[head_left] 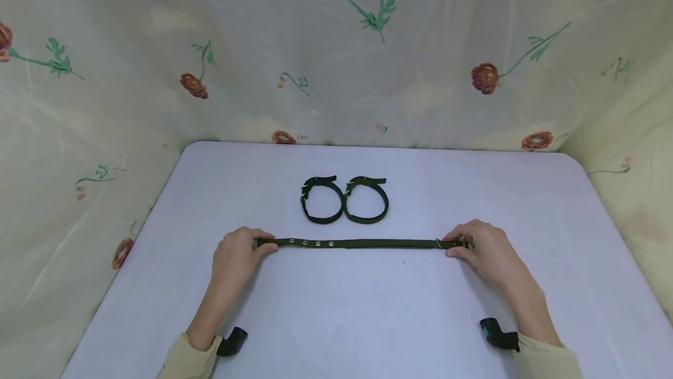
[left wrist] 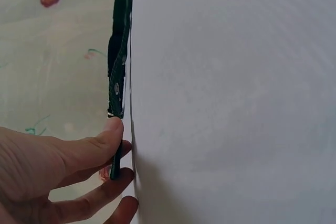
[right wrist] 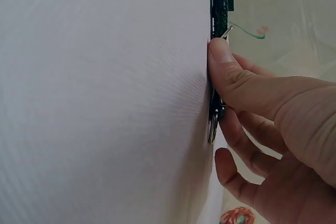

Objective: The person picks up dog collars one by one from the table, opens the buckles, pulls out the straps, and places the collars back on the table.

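Note:
A dark green collar with metal eyelets lies stretched out straight from side to side, low over the white table. My left hand pinches its eyelet end between thumb and fingers; the tip pokes out below the thumb in the left wrist view. At the other end my right hand pinches the collar by its buckle. In the right wrist view, the metal buckle shows below the thumb, and a metal ring above it. Two more collars, buckled into loops, lie side by side beyond: a left one and a right one.
The white table has rounded far corners. Behind it and along both sides hangs a pale curtain printed with flowers. A black wrist device sits at the left cuff and another at the right cuff.

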A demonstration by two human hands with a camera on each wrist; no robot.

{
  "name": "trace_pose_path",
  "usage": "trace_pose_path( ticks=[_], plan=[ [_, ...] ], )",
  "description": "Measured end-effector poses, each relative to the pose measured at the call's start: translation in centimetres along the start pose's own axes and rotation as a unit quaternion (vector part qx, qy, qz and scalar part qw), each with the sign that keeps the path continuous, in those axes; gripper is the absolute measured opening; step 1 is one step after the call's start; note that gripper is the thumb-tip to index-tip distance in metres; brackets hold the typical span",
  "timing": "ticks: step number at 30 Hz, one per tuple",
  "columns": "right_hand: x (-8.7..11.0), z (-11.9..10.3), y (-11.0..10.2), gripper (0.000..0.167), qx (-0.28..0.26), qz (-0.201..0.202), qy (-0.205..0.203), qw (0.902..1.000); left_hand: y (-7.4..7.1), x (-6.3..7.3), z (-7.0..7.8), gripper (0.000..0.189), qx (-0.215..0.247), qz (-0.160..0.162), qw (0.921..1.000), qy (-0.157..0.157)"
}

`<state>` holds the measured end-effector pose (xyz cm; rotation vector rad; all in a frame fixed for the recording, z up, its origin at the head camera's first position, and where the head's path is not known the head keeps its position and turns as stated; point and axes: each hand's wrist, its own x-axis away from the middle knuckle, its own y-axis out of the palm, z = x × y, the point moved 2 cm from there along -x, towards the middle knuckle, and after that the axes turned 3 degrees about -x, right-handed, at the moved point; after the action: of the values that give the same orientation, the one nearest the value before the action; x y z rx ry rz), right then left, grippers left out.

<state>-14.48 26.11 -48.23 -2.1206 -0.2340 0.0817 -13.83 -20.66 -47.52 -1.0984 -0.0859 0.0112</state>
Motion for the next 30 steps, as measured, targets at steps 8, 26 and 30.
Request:
trace_pose_path(
  ticks=[8, 26, 30],
  plan=[
    [0.1, -0.1, 0.2, 0.025, -0.003, -0.005, 0.004, 1.0, 0.2, 0.4, 0.2, 0.02, -0.026, 0.016, 0.9994, 0.016],
    [-0.1, -1.2, -1.6, 0.037, -0.01, -0.058, -0.016, 0.9982, 0.0, 1.1, 2.8, 0.031, 0.062, 0.064, 0.9938, 0.067],
    [-0.7, -1.8, -1.6, 0.039, -0.011, -0.06, -0.013, 0.9981, 0.8, 0.9, 4.1, 0.034, 0.164, 0.033, 0.9823, 0.085]
  ],
)
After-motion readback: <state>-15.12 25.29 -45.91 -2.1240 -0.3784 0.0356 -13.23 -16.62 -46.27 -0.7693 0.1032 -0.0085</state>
